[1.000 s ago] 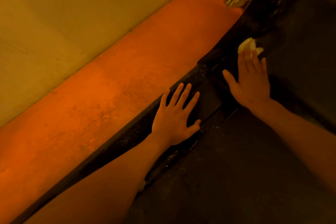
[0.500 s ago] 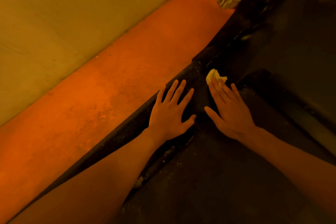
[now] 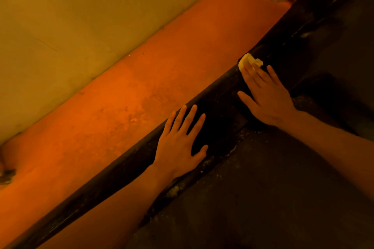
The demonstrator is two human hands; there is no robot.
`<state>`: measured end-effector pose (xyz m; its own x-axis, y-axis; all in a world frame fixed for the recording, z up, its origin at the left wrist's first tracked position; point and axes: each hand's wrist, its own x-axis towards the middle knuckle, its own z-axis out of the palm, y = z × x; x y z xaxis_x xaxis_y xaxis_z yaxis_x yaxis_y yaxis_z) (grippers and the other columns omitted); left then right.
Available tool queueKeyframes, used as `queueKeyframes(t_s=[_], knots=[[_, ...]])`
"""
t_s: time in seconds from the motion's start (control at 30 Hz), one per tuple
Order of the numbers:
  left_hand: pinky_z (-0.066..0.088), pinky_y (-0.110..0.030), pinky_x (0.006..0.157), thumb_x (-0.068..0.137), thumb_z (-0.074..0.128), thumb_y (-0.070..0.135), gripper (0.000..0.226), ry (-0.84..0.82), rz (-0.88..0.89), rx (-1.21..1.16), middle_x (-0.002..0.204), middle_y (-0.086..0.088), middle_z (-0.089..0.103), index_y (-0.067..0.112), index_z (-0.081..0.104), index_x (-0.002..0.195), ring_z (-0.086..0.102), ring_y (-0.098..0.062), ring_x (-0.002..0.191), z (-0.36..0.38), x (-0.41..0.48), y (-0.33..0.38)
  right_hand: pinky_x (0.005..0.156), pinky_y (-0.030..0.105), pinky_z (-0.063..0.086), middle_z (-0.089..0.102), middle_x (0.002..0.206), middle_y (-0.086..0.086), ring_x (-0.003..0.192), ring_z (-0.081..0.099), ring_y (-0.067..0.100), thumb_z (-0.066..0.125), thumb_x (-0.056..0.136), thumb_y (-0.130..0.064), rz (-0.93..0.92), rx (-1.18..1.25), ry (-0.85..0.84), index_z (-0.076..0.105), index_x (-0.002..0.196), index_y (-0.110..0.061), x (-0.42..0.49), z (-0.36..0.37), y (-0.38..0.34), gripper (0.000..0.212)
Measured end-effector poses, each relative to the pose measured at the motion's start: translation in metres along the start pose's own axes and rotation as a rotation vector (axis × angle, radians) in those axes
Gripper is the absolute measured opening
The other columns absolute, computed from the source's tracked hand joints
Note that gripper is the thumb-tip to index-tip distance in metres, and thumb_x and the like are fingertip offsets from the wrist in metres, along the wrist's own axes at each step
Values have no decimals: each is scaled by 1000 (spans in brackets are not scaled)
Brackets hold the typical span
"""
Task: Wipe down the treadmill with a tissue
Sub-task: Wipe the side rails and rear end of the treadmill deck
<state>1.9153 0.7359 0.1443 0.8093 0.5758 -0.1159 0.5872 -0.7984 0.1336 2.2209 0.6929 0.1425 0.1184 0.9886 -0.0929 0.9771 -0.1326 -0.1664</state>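
Both hands lie flat: my left hand (image 3: 180, 143) spread empty on the black treadmill side rail (image 3: 219, 97), my right hand (image 3: 267, 97) ahead, straight fingertips pressing a crumpled white tissue (image 3: 250, 60) onto it. With pale crumbs (image 3: 174, 189) by my left wrist, I judge plenty unwiped.

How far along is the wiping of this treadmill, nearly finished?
Not nearly, it seems. Done: no stretch looks plainly clean in this dim light. In hand: the right hand presses the tissue flat onto the side rail, while the left hand rests flat on the rail nearer the person. Left: pale crumbs lie in the seam beside the belt, which looks dusty too.
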Motion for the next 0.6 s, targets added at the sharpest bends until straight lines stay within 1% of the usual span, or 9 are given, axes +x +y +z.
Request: queueKeyframes(t_s=[0.1,0.17,0.27,0.33,0.37,0.43,0.5,0.53,0.6], knots=[[5,-53,129,102,34,62,76,-5,1,19,174,-7,8,24,19,166,0,-32,160,1,-6,-3,130,46,-3,9,174,7,161,3,20,3,104,-65,59,83,6,12,166,-11,0,0,-9,83],[2,-51,129,102,33,63,77,-12,-6,45,174,-7,6,24,17,166,-1,-31,160,2,-5,-2,130,45,-1,12,173,9,160,8,23,5,104,-65,90,140,17,15,165,-9,-5,0,-27,84],[1,-48,129,103,34,62,76,-14,-10,36,174,-8,5,23,17,166,-2,-30,160,2,-6,0,130,46,6,17,172,11,160,12,24,13,106,-61,-51,139,-13,18,165,-8,-19,5,-53,79],[2,-49,130,104,33,62,76,-17,-1,27,174,-8,4,22,16,166,-3,-30,160,1,-7,-1,130,46,8,18,172,10,160,13,24,14,105,-63,-150,70,-38,17,165,-9,-14,1,-44,81],[2,-49,130,104,33,62,76,-23,1,26,174,-8,3,22,15,167,-4,-30,160,1,-6,-1,130,47,7,20,171,11,159,15,25,11,104,-66,-137,37,-38,19,165,-9,-4,-3,-33,84],[3,-50,130,104,32,62,77,-35,1,27,174,-8,1,22,13,167,-5,-30,160,1,-6,-1,130,48,3,30,167,14,157,21,28,3,101,-71,-22,-1,-27,27,162,-7,21,-12,-11,91],[4,-51,130,104,31,62,77,-44,1,25,174,-8,0,22,12,167,-6,-29,160,1,-5,-1,130,48,2,41,161,14,154,28,29,2,100,-70,58,18,-41,40,155,-6,40,-16,-8,93],[4,-51,130,104,31,62,77,-48,1,26,174,-8,0,22,12,167,-6,-29,160,1,-5,-1,130,49,3,47,156,13,151,32,28,3,100,-70,63,57,-42,46,150,-6,44,-17,-18,91],[5,-51,130,104,32,62,77,-48,2,21,174,-9,0,21,12,167,-6,-29,160,1,-5,0,129,49,8,55,146,9,144,41,26,5,101,-69,-3,137,-50,53,140,-10,39,-16,-50,86]])
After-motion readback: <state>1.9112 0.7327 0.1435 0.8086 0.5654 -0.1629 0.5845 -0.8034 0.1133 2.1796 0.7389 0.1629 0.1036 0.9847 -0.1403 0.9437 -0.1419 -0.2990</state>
